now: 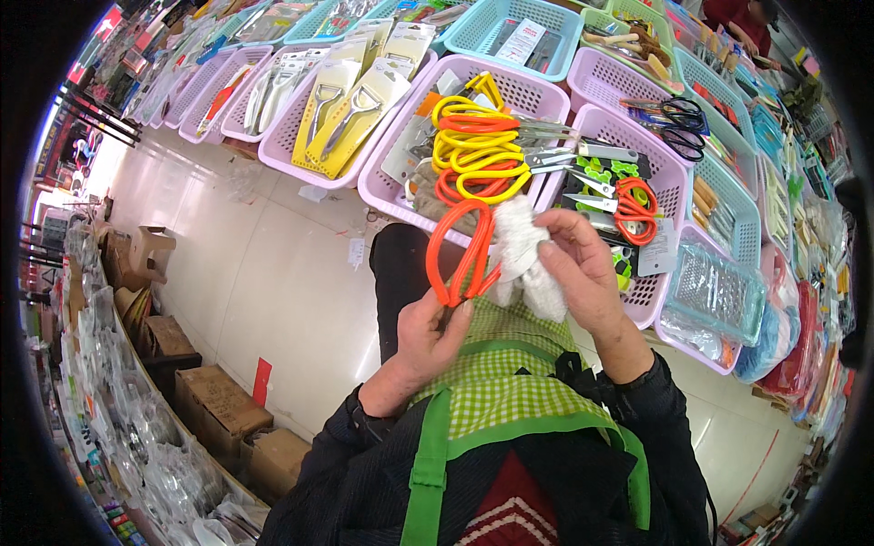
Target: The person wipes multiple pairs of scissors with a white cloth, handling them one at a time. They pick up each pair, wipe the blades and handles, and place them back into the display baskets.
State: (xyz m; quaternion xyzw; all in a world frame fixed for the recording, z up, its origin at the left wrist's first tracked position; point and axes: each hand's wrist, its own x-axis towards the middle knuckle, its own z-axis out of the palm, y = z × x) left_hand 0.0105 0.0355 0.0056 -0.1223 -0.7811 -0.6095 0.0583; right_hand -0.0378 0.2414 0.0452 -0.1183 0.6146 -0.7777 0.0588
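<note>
My left hand [429, 339] grips a pair of scissors with orange loop handles [464, 256] at the blade end, handles pointing up. In my right hand [580, 269] is a bunched white cloth [526, 256], which touches or overlaps the handles' right side. Beyond my hands, a pink plastic basket [369, 179] holds several yellow- and orange-handled scissors [481, 147]. To its right, another pink basket [672, 179] carries small scissors with orange handles [635, 211] on dark packaging. The blades in my left hand are mostly hidden.
Carded peelers [351, 106] fill a pink basket at left. Black-handled scissors [679, 126] lie at the upper right, and a wrapped blue grater [715, 293] sits below them. Cardboard boxes [218, 406] stand along the left shelf on the tiled floor [239, 273]. A person [741, 27] is at the far upper right.
</note>
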